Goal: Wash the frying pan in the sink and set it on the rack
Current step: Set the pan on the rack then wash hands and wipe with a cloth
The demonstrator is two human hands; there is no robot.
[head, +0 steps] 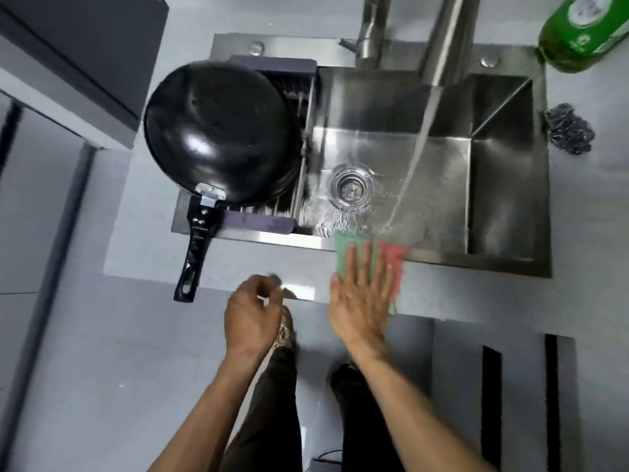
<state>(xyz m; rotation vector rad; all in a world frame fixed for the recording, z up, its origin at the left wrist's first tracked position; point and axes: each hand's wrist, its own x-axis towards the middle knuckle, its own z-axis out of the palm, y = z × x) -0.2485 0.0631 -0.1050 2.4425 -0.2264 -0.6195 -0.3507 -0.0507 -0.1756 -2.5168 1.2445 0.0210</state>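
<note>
The black frying pan lies upside down on the dark rack over the left part of the steel sink, its handle sticking out toward me past the counter edge. My right hand lies flat with straight fingers on a green and red cloth at the sink's front rim. My left hand hovers at the counter edge with loosely curled fingers and holds nothing. Water runs from the faucet into the basin.
A green bottle stands at the back right of the counter. A steel scourer lies to the right of the sink. The drain sits in the basin's left half. My legs and the floor are below.
</note>
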